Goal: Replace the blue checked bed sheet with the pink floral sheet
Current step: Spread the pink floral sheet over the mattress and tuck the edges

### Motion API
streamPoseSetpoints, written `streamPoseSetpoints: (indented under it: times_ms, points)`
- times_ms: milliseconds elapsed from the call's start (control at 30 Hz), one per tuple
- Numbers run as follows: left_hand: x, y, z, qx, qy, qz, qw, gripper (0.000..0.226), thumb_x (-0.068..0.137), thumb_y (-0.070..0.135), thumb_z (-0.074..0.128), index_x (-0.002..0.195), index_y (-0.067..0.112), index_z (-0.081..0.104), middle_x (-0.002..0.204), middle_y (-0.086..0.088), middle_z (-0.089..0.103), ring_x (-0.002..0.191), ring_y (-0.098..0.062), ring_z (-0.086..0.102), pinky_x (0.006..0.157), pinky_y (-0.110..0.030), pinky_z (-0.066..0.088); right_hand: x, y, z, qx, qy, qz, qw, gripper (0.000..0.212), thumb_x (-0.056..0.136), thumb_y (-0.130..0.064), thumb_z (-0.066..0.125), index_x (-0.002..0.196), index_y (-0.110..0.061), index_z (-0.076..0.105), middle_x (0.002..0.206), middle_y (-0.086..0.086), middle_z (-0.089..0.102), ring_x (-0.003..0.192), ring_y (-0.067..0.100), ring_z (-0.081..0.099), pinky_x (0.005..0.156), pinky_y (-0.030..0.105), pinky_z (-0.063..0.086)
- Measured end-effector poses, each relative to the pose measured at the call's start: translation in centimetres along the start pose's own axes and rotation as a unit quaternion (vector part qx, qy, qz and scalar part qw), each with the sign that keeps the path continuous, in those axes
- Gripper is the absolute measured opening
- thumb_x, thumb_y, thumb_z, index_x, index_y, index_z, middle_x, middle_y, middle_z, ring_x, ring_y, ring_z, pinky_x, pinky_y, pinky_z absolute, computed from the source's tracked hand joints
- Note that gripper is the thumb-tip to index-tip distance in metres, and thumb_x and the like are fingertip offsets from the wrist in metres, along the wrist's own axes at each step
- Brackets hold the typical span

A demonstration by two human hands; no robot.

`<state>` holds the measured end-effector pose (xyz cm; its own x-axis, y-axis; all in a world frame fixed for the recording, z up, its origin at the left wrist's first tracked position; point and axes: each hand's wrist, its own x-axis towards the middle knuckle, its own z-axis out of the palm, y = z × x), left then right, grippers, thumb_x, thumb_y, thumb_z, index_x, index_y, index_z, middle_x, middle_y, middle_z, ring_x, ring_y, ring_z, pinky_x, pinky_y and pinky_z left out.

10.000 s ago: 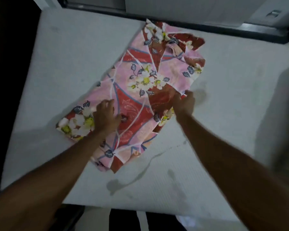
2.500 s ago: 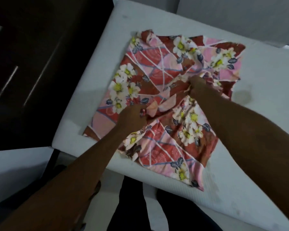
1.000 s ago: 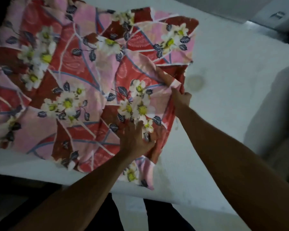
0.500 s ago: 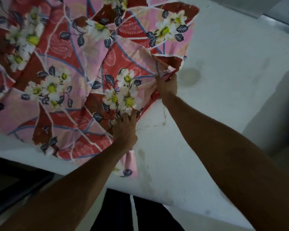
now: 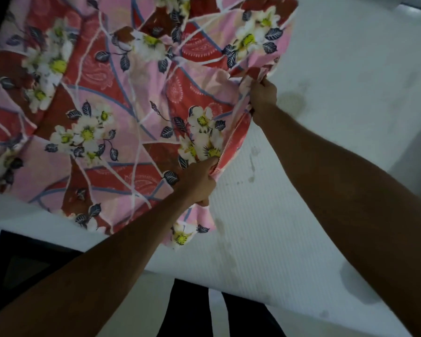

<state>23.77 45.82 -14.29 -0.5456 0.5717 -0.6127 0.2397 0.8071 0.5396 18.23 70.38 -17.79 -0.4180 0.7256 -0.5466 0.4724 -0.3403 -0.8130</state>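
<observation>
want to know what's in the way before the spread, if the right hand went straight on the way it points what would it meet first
The pink floral bed sheet: the right hand grips its bunched edge and points up-left into the lifted cloth. What lies behind the cloth is hidden.

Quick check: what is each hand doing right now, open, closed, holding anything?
Left hand: closed, gripping the edge of the pink floral sheet.
Right hand: closed, gripping the same sheet's edge farther up, above the bare mattress.

We lose the pink floral sheet (image 5: 122, 98) past the top and left edges; it hides the mattress (image 5: 326, 166) beneath.
</observation>
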Motion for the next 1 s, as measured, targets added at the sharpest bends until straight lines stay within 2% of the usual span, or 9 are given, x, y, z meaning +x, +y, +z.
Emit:
streamPoseSetpoints:
  times_ms: [100, 200, 267, 367, 500, 667, 800, 900, 1000]
  points:
    - [-0.1, 4.5, 1.8, -0.075, -0.051, -0.067, 0.994, 0.049, 0.095, 0.002, 0.047, 0.139, 0.025, 0.048, 0.121, -0.004, 0.058, 0.105, -0.039, 0.063, 0.054, -0.031, 0.055, 1.3, 0.2, -4.6, 0.074, 0.046, 0.012, 0.996, 0.022, 0.099, -0.023, 0.058, 0.100, -0.010, 0.076, 0.076, 0.002, 0.070, 0.059, 0.019, 0.063, 0.051, 0.024, 0.049]
    - [0.8, 8.0, 5.3, -0.155, -0.123, -0.140, 0.970, 0.054, 0.101, 0.017, 0.052, 0.153, 0.025, 0.035, 0.141, -0.005, 0.050, 0.110, -0.026, 0.057, 0.068, -0.030, 0.055, 2.8, 0.9, -11.2, 0.127, 0.092, 0.013, 0.988, 0.034, 0.099, -0.040, 0.061, 0.080, -0.016, 0.075, 0.073, 0.003, 0.071, 0.055, 0.017, 0.063, 0.052, 0.026, 0.049]
    - [0.7, 10.1, 7.2, -0.120, -0.162, -0.097, 0.975, 0.047, 0.098, 0.035, 0.047, 0.145, 0.038, 0.043, 0.126, -0.005, 0.059, 0.097, -0.024, 0.058, 0.068, -0.033, 0.054, 3.6, 1.6, -15.9, 0.127, 0.116, 0.017, 0.985, 0.036, 0.097, -0.042, 0.063, 0.073, -0.017, 0.075, 0.066, 0.001, 0.067, 0.048, 0.015, 0.057, 0.047, 0.023, 0.043]
    - [1.3, 12.7, 9.3, -0.103, -0.077, -0.048, 0.991, 0.055, 0.091, 0.008, 0.047, 0.137, 0.037, 0.053, 0.086, -0.005, 0.064, 0.056, -0.028, 0.061, 0.046, -0.036, 0.053, 4.2, 2.5, -21.6, 0.116, 0.080, 0.014, 0.990, 0.027, 0.096, -0.041, 0.060, 0.090, -0.022, 0.079, 0.076, 0.006, 0.060, 0.065, 0.021, 0.053, 0.053, 0.028, 0.039]
    - [0.7, 16.3, 10.1, -0.095, -0.031, -0.025, 0.995, 0.052, 0.093, 0.000, 0.047, 0.138, 0.024, 0.056, 0.074, -0.003, 0.060, 0.043, -0.027, 0.057, 0.038, -0.035, 0.051, 4.6, 1.4, -25.7, 0.111, 0.002, -0.028, 0.993, 0.020, 0.100, -0.027, 0.058, 0.097, -0.021, 0.077, 0.085, 0.004, 0.064, 0.071, 0.019, 0.056, 0.054, 0.028, 0.043]
    - [0.3, 23.2, 13.5, -0.191, -0.038, -0.006, 0.981, 0.053, 0.094, 0.000, 0.042, 0.142, 0.022, 0.051, 0.073, -0.004, 0.056, 0.045, -0.018, 0.048, 0.040, -0.026, 0.040, 6.3, -1.8, -30.3, 0.116, 0.069, -0.064, 0.989, 0.026, 0.099, -0.032, 0.062, 0.077, -0.018, 0.062, 0.060, -0.006, 0.050, 0.048, 0.009, 0.043, 0.040, 0.024, 0.033]
    - [0.3, 30.8, 18.9, -0.243, -0.113, 0.020, 0.963, 0.050, 0.092, 0.018, 0.044, 0.140, 0.034, 0.047, 0.081, 0.000, 0.064, 0.060, -0.026, 0.063, 0.060, -0.042, 0.056, 8.6, -2.2, -36.4, 0.165, 0.184, -0.085, 0.965, 0.020, 0.097, 0.001, 0.052, 0.086, -0.004, 0.068, 0.068, -0.007, 0.064, 0.060, 0.005, 0.059, 0.067, 0.019, 0.052]
    - [-0.7, 33.7, 23.1, -0.172, -0.169, 0.105, 0.965, 0.050, 0.097, 0.023, 0.051, 0.145, 0.026, 0.040, 0.092, -0.006, 0.065, 0.083, -0.027, 0.067, 0.074, -0.042, 0.057, 9.7, -0.5, -39.9, -0.030, 0.180, -0.029, 0.983, 0.014, 0.092, -0.017, 0.067, 0.099, -0.006, 0.071, 0.084, -0.001, 0.068, 0.073, 0.008, 0.065, 0.053, 0.010, 0.045]
    - [-0.7, 31.5, 24.7, -0.168, -0.108, 0.144, 0.969, 0.050, 0.091, 0.026, 0.063, 0.140, 0.022, 0.050, 0.106, -0.004, 0.069, 0.094, -0.019, 0.067, 0.082, -0.034, 0.057, 10.2, 3.4, -41.7, -0.219, 0.180, 0.012, 0.959, 0.049, 0.082, -0.044, 0.058, 0.118, -0.011, 0.062, 0.109, 0.010, 0.070, 0.101, 0.030, 0.068, 0.080, 0.033, 0.057]
